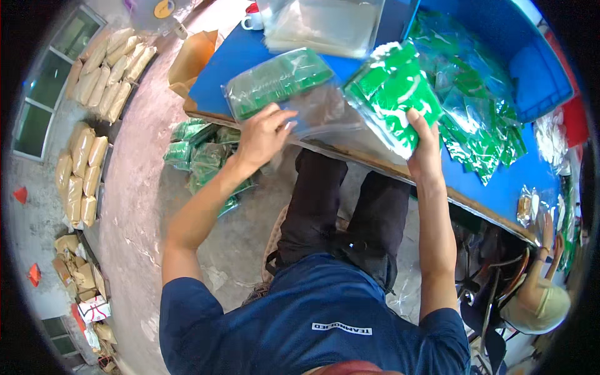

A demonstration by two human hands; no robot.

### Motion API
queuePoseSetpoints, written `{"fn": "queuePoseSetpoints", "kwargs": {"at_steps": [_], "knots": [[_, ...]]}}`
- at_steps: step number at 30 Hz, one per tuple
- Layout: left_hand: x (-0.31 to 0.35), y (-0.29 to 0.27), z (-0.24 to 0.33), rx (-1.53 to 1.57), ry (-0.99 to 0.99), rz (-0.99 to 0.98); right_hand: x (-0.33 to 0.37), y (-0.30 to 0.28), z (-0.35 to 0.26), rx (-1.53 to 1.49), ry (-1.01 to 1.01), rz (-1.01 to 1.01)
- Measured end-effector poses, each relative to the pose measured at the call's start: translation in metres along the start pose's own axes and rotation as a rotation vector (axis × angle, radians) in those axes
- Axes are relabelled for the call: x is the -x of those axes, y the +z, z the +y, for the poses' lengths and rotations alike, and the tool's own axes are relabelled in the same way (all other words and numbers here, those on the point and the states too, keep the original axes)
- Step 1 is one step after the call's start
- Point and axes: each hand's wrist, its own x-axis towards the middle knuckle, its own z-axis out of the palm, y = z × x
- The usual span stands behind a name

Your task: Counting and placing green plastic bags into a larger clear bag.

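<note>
My left hand (264, 139) is closed, fingertips pinched on the near edge of a large clear plastic bag (322, 109). Inside the bag's left part lies a block of green packets (281, 78). To the right, my right hand (426, 147) grips a stack of shiny green packets (397, 90), its thumb on top and the other fingers hidden beneath. That stack is tilted over the table's front edge, close to the bag's right end. Many loose green packets (481, 125) spill from a blue bin (544, 81) at the right.
The blue table (215, 94) carries a pile of clear bags (319, 31) and a white mug (252, 20). Filled green bags (203, 153) lie on the floor at left, below a cardboard box (190, 59). Another person's arm (540, 262) reaches in at the far right.
</note>
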Motion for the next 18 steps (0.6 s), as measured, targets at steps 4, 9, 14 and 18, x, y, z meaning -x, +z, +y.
{"fn": "queuePoseSetpoints", "kwargs": {"at_steps": [4, 9, 14, 18], "knots": [[-0.004, 0.026, 0.012, 0.0, -0.116, -0.282, -0.004, -0.001, 0.003, -0.104, 0.192, -0.012], [-0.01, 0.04, 0.01, 0.107, -0.183, -0.329, -0.001, -0.004, -0.005, -0.142, 0.188, -0.05], [-0.023, 0.03, 0.001, 0.519, -0.415, -0.053, -0.011, -0.004, 0.01, 0.123, 0.677, -0.445], [-0.037, 0.017, 0.03, 0.372, -0.247, 0.084, -0.035, -0.021, 0.023, 0.088, 0.785, -0.349]]}}
